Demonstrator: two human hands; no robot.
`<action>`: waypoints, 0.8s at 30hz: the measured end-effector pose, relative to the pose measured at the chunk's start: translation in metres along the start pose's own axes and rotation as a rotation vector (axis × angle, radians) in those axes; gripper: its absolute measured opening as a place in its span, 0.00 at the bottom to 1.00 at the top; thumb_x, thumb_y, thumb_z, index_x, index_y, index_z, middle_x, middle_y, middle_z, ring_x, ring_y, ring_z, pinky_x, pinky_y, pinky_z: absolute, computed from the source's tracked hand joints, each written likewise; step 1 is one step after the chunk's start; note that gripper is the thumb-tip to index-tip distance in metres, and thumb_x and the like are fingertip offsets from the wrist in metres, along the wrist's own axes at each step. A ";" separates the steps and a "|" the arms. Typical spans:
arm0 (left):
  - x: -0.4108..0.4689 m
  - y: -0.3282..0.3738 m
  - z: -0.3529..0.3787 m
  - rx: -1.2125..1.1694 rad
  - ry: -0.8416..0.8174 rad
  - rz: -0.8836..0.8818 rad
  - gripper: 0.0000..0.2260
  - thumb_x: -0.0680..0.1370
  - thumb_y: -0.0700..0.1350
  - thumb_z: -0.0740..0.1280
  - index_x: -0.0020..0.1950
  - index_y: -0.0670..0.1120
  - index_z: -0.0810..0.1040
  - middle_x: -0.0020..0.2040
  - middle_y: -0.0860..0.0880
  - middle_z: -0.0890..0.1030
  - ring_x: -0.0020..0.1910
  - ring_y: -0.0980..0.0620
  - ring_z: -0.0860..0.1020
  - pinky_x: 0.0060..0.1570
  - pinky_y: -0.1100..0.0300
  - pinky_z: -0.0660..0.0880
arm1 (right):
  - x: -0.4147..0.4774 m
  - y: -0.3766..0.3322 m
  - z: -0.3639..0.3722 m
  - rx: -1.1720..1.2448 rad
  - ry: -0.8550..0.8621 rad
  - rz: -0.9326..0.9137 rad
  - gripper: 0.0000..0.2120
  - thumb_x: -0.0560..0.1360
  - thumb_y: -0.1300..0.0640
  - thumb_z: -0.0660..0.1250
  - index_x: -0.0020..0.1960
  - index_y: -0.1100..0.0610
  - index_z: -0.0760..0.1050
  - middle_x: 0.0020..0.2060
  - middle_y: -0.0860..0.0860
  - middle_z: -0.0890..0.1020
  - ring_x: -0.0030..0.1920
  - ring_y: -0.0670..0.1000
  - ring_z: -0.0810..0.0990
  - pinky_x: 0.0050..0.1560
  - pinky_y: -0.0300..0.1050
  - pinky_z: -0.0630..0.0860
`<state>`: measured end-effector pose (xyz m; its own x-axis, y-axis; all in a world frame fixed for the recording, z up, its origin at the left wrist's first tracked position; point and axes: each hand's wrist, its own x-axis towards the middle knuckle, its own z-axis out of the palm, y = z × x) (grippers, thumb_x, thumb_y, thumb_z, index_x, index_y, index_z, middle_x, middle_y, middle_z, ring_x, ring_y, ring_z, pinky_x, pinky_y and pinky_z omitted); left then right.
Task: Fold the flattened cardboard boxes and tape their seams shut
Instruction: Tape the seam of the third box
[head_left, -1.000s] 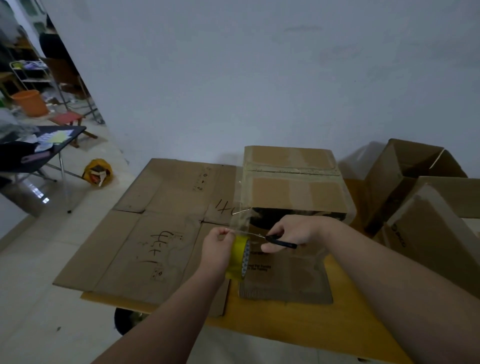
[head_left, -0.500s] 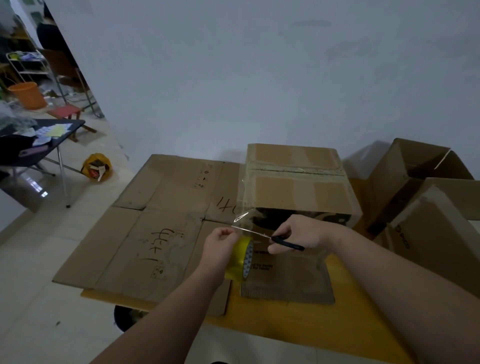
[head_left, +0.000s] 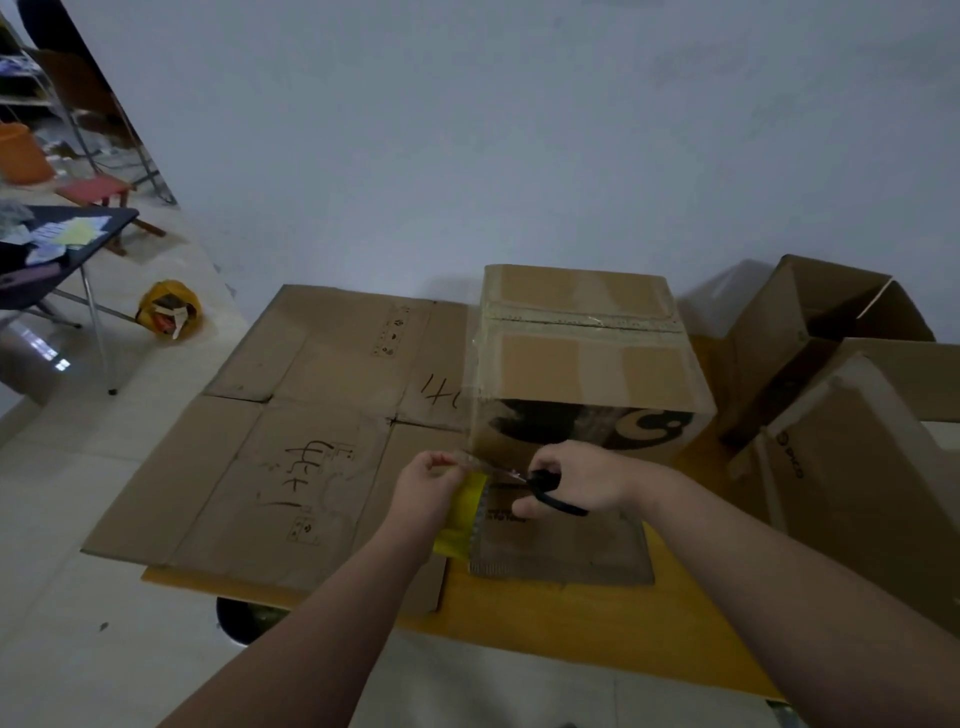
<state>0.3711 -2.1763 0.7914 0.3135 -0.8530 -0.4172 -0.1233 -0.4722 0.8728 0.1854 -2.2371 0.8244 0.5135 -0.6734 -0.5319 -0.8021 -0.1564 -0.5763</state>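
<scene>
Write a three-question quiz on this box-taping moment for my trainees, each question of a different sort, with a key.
1. True or false: the left hand holds the yellow tape roll.
2. What does the right hand grip? A. scissors with black handles; B. a marker pen; C. a glue bottle.
3. Fill the gap: seen from the person's side, the flattened cardboard lies to the ___ of the folded box.
Key: 1 true; 2 A; 3 left.
</scene>
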 end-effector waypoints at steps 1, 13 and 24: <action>0.000 -0.005 0.000 0.028 -0.001 0.012 0.05 0.80 0.44 0.64 0.54 0.46 0.74 0.43 0.52 0.75 0.39 0.57 0.73 0.32 0.63 0.66 | 0.000 0.001 0.005 0.002 -0.001 0.016 0.24 0.68 0.36 0.72 0.56 0.50 0.74 0.52 0.48 0.77 0.52 0.48 0.76 0.52 0.45 0.75; 0.006 -0.062 -0.011 0.201 0.156 -0.133 0.06 0.79 0.45 0.65 0.53 0.44 0.74 0.45 0.44 0.77 0.38 0.49 0.72 0.35 0.57 0.69 | -0.033 0.023 0.035 0.110 0.110 0.175 0.26 0.67 0.39 0.75 0.56 0.51 0.72 0.51 0.49 0.78 0.49 0.51 0.78 0.50 0.50 0.80; -0.026 -0.040 0.069 0.166 -0.149 0.010 0.04 0.80 0.47 0.63 0.53 0.48 0.73 0.49 0.50 0.75 0.49 0.48 0.74 0.45 0.56 0.71 | -0.085 0.185 0.101 0.335 0.528 0.814 0.08 0.80 0.57 0.60 0.54 0.62 0.66 0.37 0.53 0.70 0.36 0.52 0.70 0.49 0.48 0.73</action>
<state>0.3030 -2.1505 0.7495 0.1705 -0.8753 -0.4526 -0.2826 -0.4835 0.8285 0.0248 -2.1358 0.7001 -0.4129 -0.7303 -0.5443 -0.6795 0.6449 -0.3498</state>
